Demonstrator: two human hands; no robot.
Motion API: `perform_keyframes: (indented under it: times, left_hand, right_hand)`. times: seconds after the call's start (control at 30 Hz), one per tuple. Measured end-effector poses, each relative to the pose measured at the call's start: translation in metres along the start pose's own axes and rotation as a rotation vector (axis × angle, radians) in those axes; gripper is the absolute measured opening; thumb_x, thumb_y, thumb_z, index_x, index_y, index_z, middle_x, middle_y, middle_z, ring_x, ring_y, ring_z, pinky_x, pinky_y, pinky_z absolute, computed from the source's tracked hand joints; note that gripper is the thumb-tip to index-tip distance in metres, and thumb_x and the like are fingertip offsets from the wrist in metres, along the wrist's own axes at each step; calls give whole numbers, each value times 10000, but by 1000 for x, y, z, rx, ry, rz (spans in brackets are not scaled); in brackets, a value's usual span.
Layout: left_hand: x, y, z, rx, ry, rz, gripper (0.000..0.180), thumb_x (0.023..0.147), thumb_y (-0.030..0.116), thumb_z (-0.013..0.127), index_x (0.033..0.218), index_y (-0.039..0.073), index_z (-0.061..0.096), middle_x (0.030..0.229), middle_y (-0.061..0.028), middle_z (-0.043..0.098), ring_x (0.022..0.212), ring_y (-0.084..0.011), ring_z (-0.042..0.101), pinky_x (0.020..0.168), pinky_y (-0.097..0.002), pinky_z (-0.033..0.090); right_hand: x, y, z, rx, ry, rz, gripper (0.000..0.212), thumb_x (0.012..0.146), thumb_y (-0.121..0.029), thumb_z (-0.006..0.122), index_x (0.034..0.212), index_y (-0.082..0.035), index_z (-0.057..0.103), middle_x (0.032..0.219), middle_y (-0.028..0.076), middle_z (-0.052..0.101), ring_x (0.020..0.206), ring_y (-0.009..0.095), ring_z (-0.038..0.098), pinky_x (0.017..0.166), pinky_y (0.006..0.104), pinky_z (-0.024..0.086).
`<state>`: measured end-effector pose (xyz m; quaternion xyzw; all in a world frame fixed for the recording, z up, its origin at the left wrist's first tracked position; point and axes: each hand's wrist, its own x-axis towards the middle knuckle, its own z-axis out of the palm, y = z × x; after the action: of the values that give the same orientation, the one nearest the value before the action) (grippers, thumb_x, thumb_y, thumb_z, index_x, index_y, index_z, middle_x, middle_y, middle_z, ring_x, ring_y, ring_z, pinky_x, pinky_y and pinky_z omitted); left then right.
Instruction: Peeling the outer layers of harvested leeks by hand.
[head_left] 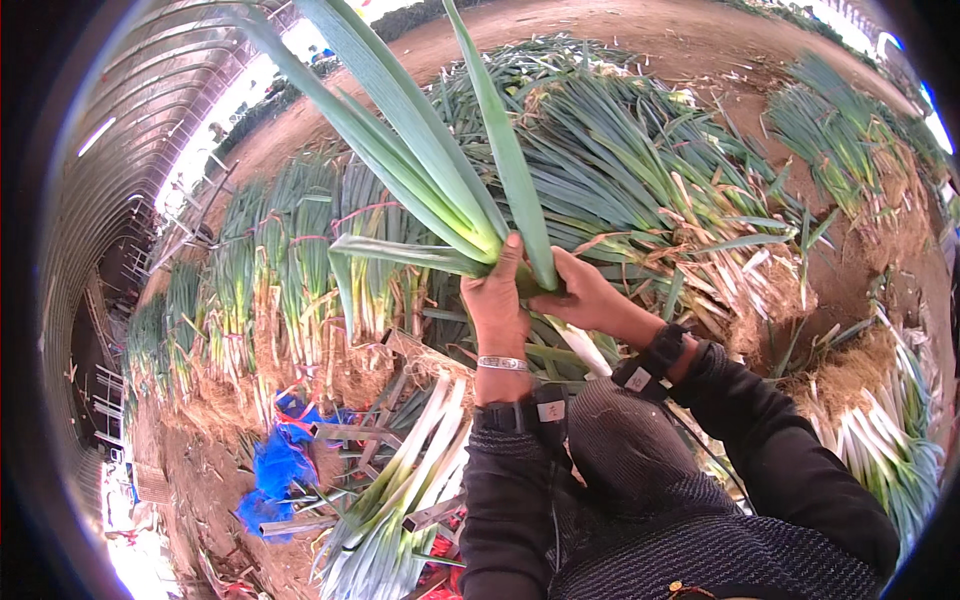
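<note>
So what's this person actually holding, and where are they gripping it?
A leek: the left hand grips it where the green leaves fan out; the right hand holds the lower end of one leaf.

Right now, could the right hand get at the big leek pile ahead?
Probably yes: the leek pile lies beyond the right hand with nothing evident between, though it pinches a leek leaf.
</note>
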<state>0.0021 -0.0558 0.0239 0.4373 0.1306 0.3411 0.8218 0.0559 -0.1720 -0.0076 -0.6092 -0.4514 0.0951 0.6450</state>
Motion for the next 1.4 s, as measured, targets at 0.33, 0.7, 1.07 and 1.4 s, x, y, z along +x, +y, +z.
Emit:
perform_keyframes:
  times: [0.33,0.7,1.07,1.4]
  left_hand:
    - [6,-3,-8,0,43,-8,333,814,26,727,1119,25,593,1001,-44,640,864,-153,605,778,-290,493]
    - [12,22,-19,-23,-429,-292,699,740,-107,670,1366,84,424,1218,-68,565,1093,-185,559,853,-338,488]
    - [34,2,-59,-70,-179,-354,396,770,-59,715,1125,73,602,1022,-61,648,894,-228,629,788,-395,526]
    - [33,4,-46,-51,-66,-230,356,825,207,743,1101,63,569,953,-70,631,800,-207,624,692,-377,540]
  right_hand:
    - [-15,6,0,-464,-5,42,306,776,-145,670,920,7,447,808,233,549,824,458,550,692,460,446]
    - [-16,13,-25,-196,58,154,189,831,-59,647,967,-5,529,779,55,545,741,117,511,681,297,445]
    - [-50,-20,-15,335,-92,375,180,861,-89,626,985,-7,525,891,36,561,841,99,510,750,288,449]
    - [-84,-2,-48,463,64,456,319,922,-271,644,1145,-62,551,864,-54,499,788,45,469,709,219,415]
